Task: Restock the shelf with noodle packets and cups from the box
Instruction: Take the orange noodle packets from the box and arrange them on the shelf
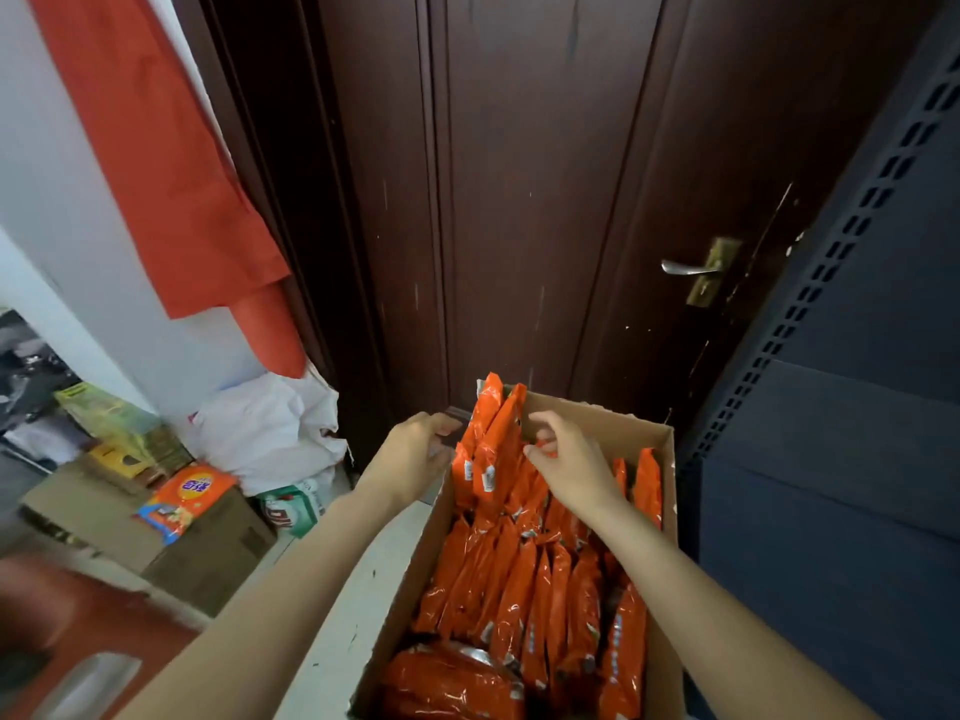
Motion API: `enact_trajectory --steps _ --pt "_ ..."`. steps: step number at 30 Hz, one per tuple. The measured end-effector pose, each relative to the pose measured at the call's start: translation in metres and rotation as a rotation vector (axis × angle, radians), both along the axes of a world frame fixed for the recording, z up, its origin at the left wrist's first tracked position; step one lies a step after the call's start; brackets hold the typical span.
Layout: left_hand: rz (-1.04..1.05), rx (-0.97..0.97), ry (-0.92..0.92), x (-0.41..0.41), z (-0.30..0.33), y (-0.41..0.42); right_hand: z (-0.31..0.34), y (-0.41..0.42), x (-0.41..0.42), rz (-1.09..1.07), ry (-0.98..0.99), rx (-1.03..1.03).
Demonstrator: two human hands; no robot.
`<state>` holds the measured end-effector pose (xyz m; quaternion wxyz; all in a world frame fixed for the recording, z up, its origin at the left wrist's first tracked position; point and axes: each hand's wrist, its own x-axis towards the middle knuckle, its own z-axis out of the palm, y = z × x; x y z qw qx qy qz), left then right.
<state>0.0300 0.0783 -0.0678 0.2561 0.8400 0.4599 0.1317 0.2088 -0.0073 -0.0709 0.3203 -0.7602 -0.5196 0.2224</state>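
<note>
Both hands [415,454] [571,459] at box [644,433] edge.

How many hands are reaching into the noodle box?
2. The left hand grips the far-left edge of the cardboard box. The right hand is inside at the far end, pinching the orange noodle packets standing there. No other hands show.

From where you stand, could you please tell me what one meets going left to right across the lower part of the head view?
Brown cardboard carton topped by an orange printed packet → white plastic bag → left hand → open cardboard box of orange noodle packets → dark blue perforated metal shelf panel.
</note>
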Motion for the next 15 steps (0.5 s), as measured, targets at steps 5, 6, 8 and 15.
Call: enact_trajectory --steps 5,6,8,15 --pt "-0.025 -0.04 0.037 0.009 -0.004 0.013 -0.013 0.025 -0.003 0.029 0.024 -0.104" --pt "-0.035 -0.054 0.04 0.012 -0.004 0.013 -0.013 0.028 -0.004 0.028 0.031 -0.118" --pt "-0.057 -0.079 0.052 0.017 -0.005 0.016 -0.016 0.034 -0.007 0.027 0.04 -0.149" --pt "-0.142 -0.017 0.114 0.023 -0.015 0.026 -0.015 0.051 -0.017 -0.034 0.019 -0.2"
